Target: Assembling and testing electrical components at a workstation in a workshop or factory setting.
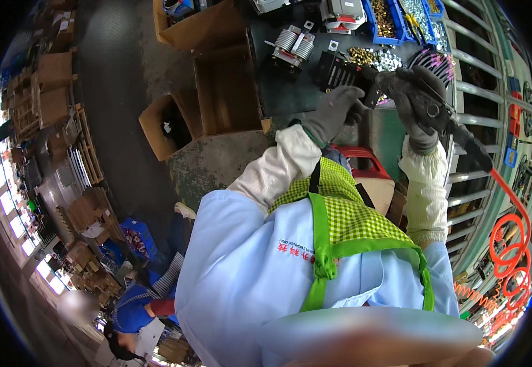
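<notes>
My left hand [334, 116], in a dark grey glove, is at the near edge of a black slotted metal part [339, 74] on the workbench. Its fingers are curled in, and whatever lies between them is hidden. My right hand [410, 104], gloved alike, is wrapped round a black air-powered driver [436, 115]. The tool's nose points left toward the black part, and a red-orange air hose [503, 183] runs from its rear. Behind the part lie small piles of brass-coloured fasteners [361, 56] and silver fasteners [388, 60].
A finned metal assembly [293, 46] and a grey-and-red unit [344, 13] stand farther back on the dark bench [278, 92]. Blue bins [373, 27] of fasteners line the back right. Metal rollers [477, 119] run along the right. Open cardboard boxes [226, 92] stand left; another person [132, 312] is lower left.
</notes>
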Available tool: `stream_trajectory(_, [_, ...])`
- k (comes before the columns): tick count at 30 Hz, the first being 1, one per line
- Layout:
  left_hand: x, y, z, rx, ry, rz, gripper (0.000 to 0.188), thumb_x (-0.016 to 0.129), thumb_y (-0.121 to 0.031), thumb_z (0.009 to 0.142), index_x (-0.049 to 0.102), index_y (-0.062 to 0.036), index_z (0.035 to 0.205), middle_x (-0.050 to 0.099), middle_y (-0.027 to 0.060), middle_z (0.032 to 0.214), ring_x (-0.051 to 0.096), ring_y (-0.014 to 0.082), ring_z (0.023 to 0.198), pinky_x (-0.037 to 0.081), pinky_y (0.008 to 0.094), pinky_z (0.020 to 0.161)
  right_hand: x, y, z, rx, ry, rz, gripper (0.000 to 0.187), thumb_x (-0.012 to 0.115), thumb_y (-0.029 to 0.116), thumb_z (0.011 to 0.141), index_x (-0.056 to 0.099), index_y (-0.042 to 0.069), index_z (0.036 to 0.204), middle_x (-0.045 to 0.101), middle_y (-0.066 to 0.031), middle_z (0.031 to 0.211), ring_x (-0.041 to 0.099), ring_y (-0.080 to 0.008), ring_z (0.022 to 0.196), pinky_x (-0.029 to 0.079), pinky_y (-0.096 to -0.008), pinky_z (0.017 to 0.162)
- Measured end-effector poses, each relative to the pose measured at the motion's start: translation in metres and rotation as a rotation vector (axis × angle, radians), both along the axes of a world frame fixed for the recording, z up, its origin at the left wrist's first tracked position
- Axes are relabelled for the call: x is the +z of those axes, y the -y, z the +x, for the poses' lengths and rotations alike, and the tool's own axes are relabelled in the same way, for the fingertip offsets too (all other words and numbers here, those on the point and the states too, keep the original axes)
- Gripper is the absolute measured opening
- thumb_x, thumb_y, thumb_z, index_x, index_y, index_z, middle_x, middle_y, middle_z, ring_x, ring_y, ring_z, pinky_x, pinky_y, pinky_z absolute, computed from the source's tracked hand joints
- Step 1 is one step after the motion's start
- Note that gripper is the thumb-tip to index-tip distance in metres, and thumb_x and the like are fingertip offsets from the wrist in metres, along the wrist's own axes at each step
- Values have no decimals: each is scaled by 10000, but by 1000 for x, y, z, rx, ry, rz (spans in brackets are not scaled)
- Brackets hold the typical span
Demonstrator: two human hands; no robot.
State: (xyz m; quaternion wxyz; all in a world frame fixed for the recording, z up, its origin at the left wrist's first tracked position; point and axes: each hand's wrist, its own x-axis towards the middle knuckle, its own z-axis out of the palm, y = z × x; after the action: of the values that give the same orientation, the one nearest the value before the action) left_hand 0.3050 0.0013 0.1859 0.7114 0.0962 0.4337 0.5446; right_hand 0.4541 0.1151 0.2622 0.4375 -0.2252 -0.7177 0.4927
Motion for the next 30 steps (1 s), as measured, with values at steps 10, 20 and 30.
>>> stream_trajectory(10, [-35, -31, -57, 62, -1711, 162, 627, 720, -373, 752, 462, -66, 1233, 562, 196, 1121, 550, 372, 1057, 472, 463, 858, -22, -9, -30, -6, 48, 19, 496, 712, -19, 796, 453, -23, 1219, 654, -130, 1012, 669, -201, 920, 550, -314, 794])
stream_trajectory(20, [-59, -41, -45, 90, -1626, 150, 562, 637, -321, 807, 421, -36, 1242, 586, 252, 978, 582, 415, 911, 473, 487, 784, -5, -3, -63, -13, 392, 311, 291, 748, 37, 771, 604, -8, 1019, 657, -64, 865, 661, -151, 772, 529, -274, 688])
stream_trajectory(30, [-63, -44, -48, 126, -1590, 154, 468, 622, -323, 810, 439, -42, 1136, 588, 262, 920, 595, 421, 858, 484, 503, 737, -18, -4, -70, 48, 256, 107, 335, 732, 15, 790, 559, -11, 1077, 658, -79, 878, 655, -142, 807, 532, -266, 722])
